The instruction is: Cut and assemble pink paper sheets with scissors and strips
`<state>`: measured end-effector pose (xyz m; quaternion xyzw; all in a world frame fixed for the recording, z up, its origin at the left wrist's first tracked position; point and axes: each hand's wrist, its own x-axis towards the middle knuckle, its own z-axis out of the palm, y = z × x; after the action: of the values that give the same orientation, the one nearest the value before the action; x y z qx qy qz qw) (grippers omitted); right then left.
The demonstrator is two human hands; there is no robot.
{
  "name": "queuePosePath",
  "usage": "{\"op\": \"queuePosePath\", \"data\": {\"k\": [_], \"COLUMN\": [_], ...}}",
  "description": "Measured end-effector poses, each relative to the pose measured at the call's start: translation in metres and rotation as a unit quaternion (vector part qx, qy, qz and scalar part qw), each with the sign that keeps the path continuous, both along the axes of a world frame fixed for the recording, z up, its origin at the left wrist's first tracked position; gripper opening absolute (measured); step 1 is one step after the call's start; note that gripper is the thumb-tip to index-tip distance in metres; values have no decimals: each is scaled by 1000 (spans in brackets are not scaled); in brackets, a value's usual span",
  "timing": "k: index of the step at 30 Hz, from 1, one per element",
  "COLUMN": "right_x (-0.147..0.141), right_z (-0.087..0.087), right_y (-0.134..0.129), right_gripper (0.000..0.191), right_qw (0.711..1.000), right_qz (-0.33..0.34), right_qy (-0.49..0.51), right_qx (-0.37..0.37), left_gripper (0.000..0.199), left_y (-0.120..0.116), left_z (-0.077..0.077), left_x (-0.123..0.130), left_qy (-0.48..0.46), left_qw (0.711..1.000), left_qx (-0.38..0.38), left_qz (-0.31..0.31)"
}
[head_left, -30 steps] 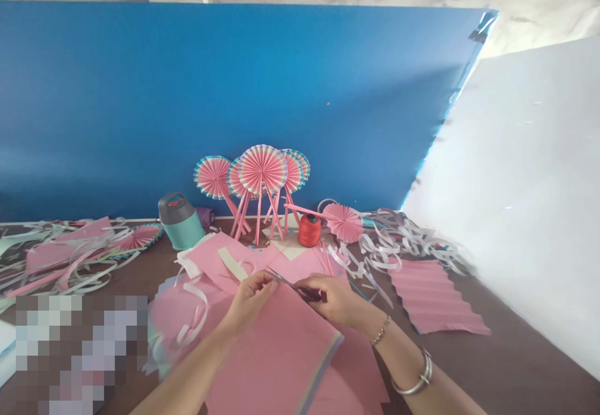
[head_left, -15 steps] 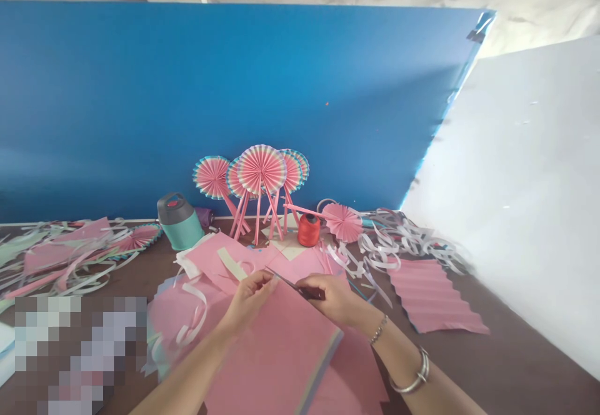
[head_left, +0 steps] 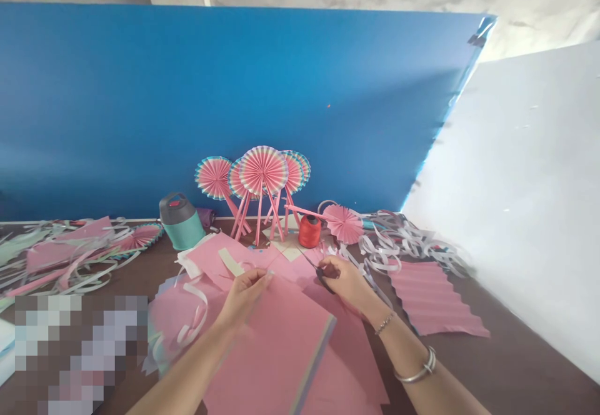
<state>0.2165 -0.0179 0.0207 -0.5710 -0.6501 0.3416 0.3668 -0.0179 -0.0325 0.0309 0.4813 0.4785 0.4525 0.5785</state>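
Note:
My left hand (head_left: 246,293) pinches the upper corner of a large pink sheet (head_left: 281,334) that has a pale striped band along its right edge. In my right hand (head_left: 344,280) are small dark scissors (head_left: 322,273), their blades pointing up and to the left, apart from the sheet. Under and behind the held sheet lie more pink sheets (head_left: 347,340). A pale yellow strip (head_left: 230,262) rests on them just beyond my left hand.
Pink folded-paper fans (head_left: 263,171) stand at the back by the blue panel, between a teal flask (head_left: 182,224) and a red thread spool (head_left: 309,232). Curled white strips (head_left: 384,246) and a pleated pink sheet (head_left: 435,296) lie right; more scraps (head_left: 75,252) lie left.
My right hand has drawn the scissors away from the sheet's edge, to the right and slightly up. My left hand and the sheet have shifted slightly left.

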Motion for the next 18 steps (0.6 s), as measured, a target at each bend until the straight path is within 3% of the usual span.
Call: {"op": "queuePosePath", "data": {"k": [5, 9, 13, 16, 18], "right_x": [11, 10, 15, 22, 24], "right_z": [-8, 1, 7, 5, 4], "right_y": [6, 4, 2, 5, 7], "right_gripper": [15, 10, 10, 14, 17], "right_qw": [967, 938, 941, 956, 967], "right_qz": [-65, -72, -60, -49, -52], "right_qy": [-240, -338, -333, -275, -223], "right_qx": [48, 29, -11, -94, -111], "left_gripper": [36, 36, 35, 37, 38], "left_y": [3, 6, 10, 13, 13], "left_z": [0, -3, 0, 8, 14], "left_x": [-4, -9, -16, -21, -25], "left_qy": [-52, -63, -89, -139, -140], "left_qw": [998, 996, 985, 965, 951], "left_qx": [-3, -14, 42, 66, 98], "left_qz": [42, 66, 143, 212, 258]}}
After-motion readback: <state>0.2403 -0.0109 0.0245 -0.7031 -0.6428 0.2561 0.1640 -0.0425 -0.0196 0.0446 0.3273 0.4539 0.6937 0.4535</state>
